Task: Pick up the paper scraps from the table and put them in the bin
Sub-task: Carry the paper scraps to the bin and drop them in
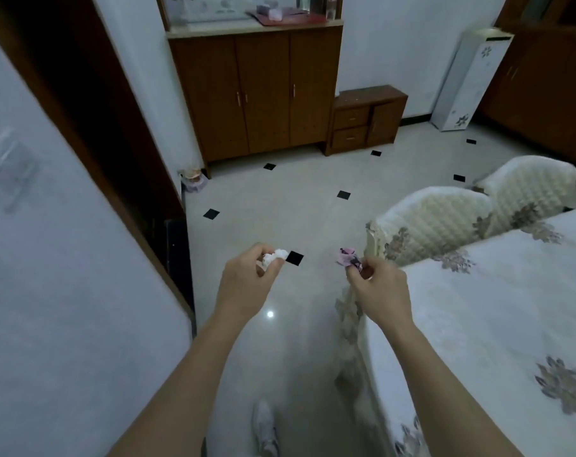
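My left hand pinches a crumpled white paper scrap between thumb and fingers, held out over the tiled floor. My right hand grips a crumpled pink and dark paper scrap at the same height, just left of the table's corner. The table with its floral white cloth fills the lower right. A small bin with a pale liner stands on the floor far ahead, beside the wooden cabinet's left corner.
Two padded chairs stand pushed against the table's far side. A wooden cabinet and a low drawer unit line the far wall. A white wall and dark door frame close in on the left. My shoe shows below.
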Tool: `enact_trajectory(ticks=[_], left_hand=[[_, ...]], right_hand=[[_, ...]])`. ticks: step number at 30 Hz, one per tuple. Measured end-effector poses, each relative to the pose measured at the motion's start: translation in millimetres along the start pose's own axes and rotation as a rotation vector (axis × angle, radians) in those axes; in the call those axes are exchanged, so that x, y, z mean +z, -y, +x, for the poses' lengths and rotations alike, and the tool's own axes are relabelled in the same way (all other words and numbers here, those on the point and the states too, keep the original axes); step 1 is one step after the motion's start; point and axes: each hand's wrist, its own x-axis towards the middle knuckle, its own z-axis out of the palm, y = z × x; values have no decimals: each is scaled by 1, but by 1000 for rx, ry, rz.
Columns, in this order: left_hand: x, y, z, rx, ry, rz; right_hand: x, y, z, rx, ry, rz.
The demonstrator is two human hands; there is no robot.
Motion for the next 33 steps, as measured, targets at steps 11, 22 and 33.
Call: enact_trajectory(ticks=[11,22,33], left_hand=[[-22,63,169,33,35,-43],[15,85,294,32,83,-48],[108,56,495,112,168,-29]], right_hand=[[85,61,140,52,-53,-88],[128,59,253,57,-61,-83],[137,29,456,141,-129,-20]])
